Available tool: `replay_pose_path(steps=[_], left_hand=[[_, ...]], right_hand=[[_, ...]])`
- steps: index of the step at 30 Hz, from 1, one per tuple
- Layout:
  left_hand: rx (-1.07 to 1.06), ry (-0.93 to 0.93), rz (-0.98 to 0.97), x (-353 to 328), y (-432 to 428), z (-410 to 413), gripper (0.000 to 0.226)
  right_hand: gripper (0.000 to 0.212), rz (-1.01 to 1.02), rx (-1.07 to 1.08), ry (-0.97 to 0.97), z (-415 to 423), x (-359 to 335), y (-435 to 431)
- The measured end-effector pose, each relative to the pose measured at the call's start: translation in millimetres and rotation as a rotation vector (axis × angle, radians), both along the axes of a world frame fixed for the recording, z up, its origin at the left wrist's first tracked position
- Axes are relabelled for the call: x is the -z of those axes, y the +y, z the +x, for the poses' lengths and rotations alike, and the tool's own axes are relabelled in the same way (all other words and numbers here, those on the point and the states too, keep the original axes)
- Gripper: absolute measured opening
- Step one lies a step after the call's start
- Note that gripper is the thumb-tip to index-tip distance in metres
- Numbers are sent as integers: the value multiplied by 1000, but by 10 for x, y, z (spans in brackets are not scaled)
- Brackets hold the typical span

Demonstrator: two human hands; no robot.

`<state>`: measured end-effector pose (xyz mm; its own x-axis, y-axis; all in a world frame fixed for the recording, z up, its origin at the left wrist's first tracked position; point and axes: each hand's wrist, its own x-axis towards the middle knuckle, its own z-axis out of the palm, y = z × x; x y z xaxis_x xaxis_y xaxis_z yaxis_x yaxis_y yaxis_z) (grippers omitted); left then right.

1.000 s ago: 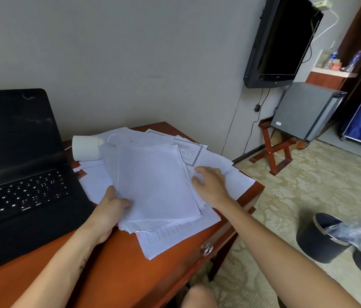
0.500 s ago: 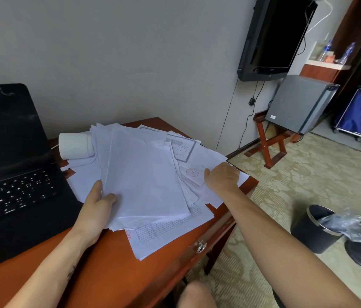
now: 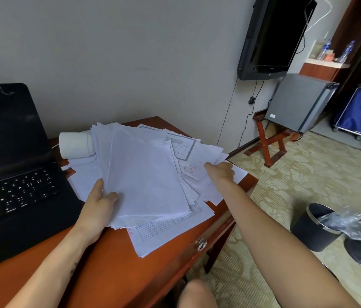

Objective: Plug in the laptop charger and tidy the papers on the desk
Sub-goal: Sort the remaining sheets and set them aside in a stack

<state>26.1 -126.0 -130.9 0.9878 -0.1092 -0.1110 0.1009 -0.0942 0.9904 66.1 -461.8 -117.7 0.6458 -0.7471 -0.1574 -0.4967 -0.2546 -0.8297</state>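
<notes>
Lying spread on the red-brown wooden table (image 3: pixel 113 276) is a loose heap of white paper sheets (image 3: pixel 168 230), some w/ printed grids & a red stamp. A thick stack of white papers (image 3: pixel 148 178) is held up off the heap, tilted, by the left hand (image 3: pixel 98 204). It is gripped at its bottom left corner, w/ the thumb on top & the other fingers tucked behind.

The right hand (image 3: pixel 220 173) is stretched out to the far right side of the heap, near the table edge, & is laid on the loose sheets there. Its back is turned to the camera, so the fingertips are hidden. Whether a sheet is pinched can't be told.

A black open laptop (image 3: pixel 8 178) is set on the left of the table, keys lit, screen dark, just beside the heap. A white round tub (image 3: pixel 76 144) is lying on its side at the back, btw. laptop & stack, touching the papers. A shiny metal drawer knob (image 3: pixel 200 243) is seen on the table front.

At right a black flat TV (image 3: pixel 275 36) is hung on the wall. Below it a small grey fridge (image 3: pixel 297 103) is set on a red wooden stand (image 3: pixel 268 141). A black round bin (image 3: pixel 312 227) w/ a clear plastic bag is stood on the patterned carpet (image 3: pixel 286 174), well apart from the table.
</notes>
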Motion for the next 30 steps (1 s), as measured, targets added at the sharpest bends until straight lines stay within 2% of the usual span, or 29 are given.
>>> replay_pose_path(steps=[4,7,12,22,30], left_hand=[[-6,-3,-1,-20,-15,-13,40],[-9,-2,-6,-9,-13,-1,42],[-11,-5,-6,-4,-13,2,43],[-84,-61,-37,-46,-63,-65,41],[-94,-76,-33,-27,-60,-65,36]], right_hand=[[30,264,-42,-106,34,-78,-71],[38,306,-81,-123,68,-76,-77],[41,209,-87,-102,65,-3,-28],[18,312,-48,-478,-375,-48,-45],[19,347,95,-683,-772,-215,-325]])
